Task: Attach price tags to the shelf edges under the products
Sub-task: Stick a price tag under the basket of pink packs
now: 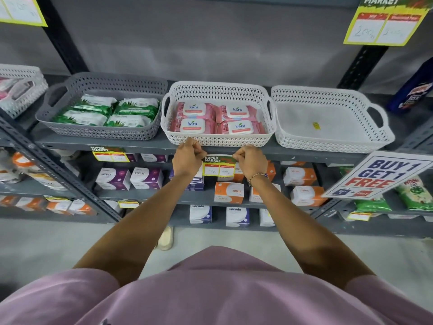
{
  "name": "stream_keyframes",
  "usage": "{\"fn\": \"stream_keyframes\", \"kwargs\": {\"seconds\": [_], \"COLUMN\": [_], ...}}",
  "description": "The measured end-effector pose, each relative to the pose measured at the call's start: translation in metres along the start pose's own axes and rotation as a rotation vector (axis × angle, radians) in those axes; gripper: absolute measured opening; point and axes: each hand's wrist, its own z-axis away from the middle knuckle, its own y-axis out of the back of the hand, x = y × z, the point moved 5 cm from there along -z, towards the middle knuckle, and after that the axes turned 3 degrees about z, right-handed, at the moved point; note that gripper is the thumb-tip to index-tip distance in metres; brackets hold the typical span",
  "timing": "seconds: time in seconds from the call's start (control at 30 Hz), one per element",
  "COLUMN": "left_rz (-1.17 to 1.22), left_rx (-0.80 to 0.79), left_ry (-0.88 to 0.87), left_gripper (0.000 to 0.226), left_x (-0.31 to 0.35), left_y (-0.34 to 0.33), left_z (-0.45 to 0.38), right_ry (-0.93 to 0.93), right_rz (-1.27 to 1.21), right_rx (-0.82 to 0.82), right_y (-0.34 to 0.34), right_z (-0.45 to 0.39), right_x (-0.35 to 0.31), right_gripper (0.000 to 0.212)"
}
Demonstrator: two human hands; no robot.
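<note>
Pinching price tag [219,165] corners | left hand [187,158] | right hand [250,159] | fingers curled

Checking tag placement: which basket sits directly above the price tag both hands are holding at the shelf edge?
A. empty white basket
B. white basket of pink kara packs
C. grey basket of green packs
B: both the left hand and right hand pinch the price tag just below the white basket of pink kara packs.
</note>
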Motion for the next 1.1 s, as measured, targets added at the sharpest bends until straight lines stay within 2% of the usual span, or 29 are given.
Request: {"fn": "stream_keyframes", "kwargs": {"seconds": [0.27,0.8,1.1], "left_rz": [-0.083,-0.153,-0.251], "left_rx": [0.115,0.137,0.160], "left_ry": [-0.123,-0.226,-0.290], "left_gripper": [0.012,0.020,0.017], "left_x": [0.000,0.002,0.004], "left_y": [0.000,-0.002,-0.005], "left_z": [-0.001,0.002,0.004], "right_ry": [0.142,0.072,0.053], "right_rz": [0.142,0.129,0.129], "right_rx": [0.111,0.102,0.104], "right_y": [0.001,-0.004,-0.005], "right_z": [0.004,0.002,0.002], "right_x": [-0.011,-0.006,-0.006], "right_gripper": [0.014,0.023,0.024]}}
